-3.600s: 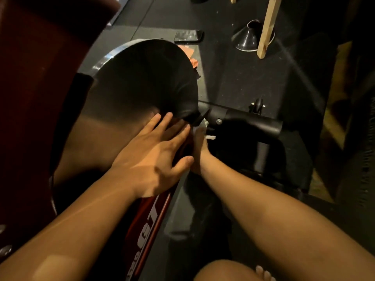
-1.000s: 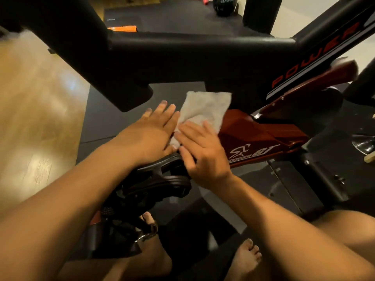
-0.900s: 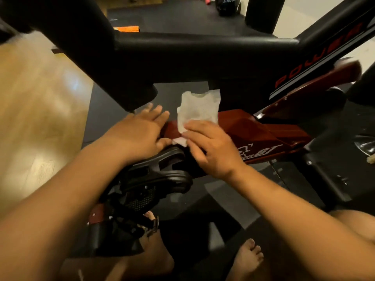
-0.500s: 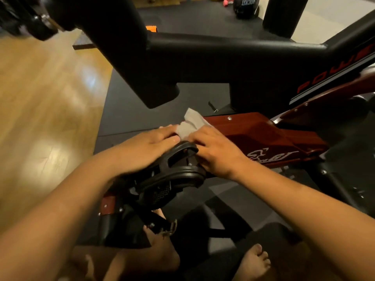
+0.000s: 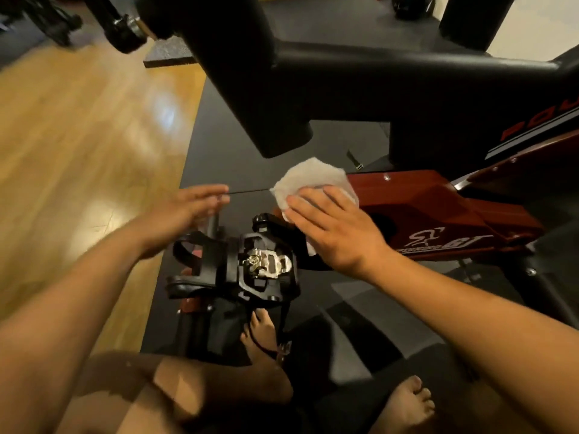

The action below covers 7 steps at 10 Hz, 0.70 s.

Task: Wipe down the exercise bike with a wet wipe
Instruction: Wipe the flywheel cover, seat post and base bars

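The exercise bike has a black frame (image 5: pixel 360 86) overhead and a dark red chain cover (image 5: pixel 438 208) with a white logo. My right hand (image 5: pixel 335 230) lies flat on a white wet wipe (image 5: pixel 310 180), pressing it against the left end of the red cover, just above the black pedal (image 5: pixel 250 267) with its metal cleat plate. My left hand (image 5: pixel 185 211) hovers left of the pedal, blurred, fingers extended and holding nothing.
A light wooden floor (image 5: pixel 78 136) spreads to the left and a black rubber mat (image 5: pixel 219 145) lies under the bike. My bare feet (image 5: pixel 404 405) and knees are at the bottom. A black crank end (image 5: pixel 125 29) and a dark ball (image 5: pixel 410 6) sit at the top.
My left hand has come off the pedal and moved left. The pedal has turned so its cleat side faces up. My right hand now spreads the wipe flat on the red cover.
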Tool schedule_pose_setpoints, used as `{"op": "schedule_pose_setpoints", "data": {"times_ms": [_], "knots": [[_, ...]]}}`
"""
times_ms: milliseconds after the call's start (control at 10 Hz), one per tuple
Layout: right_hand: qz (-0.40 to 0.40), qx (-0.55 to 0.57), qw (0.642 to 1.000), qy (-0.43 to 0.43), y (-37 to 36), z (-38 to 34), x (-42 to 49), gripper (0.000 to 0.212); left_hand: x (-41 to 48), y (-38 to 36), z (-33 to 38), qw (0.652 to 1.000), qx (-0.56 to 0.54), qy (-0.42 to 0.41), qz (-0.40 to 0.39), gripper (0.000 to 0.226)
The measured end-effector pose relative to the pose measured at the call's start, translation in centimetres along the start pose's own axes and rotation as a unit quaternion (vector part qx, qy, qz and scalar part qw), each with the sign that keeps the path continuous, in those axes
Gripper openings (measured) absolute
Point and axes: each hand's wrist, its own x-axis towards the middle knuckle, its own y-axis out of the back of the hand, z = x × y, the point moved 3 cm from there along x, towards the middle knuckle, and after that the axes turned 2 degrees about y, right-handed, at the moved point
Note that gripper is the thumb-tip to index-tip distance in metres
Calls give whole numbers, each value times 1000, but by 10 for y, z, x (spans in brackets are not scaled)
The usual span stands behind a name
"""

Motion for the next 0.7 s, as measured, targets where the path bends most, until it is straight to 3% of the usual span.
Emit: {"op": "schedule_pose_setpoints", "data": {"times_ms": [100,200,300,400,500,600,700], "knots": [[30,-12,990,-136,14,38,-26,53,-49,-9,99,996,46,-73,-23,50],[74,-1,962,-263,26,58,-49,49,-50,-44,116,969,212,-92,-91,65],[83,17,975,-204,14,27,-29,52,-30,-99,112,868,478,-98,-91,74],[31,18,997,-68,2,-1,-6,57,-24,-141,86,801,581,-136,-44,85],[59,-7,986,-156,5,24,-31,55,-22,-149,74,818,551,-161,-28,90],[125,20,907,-401,-1,67,-83,53,-20,-146,72,818,554,-150,-37,91],[210,185,708,-649,-16,92,-124,52,-21,-147,72,813,563,-143,-39,93]]}}
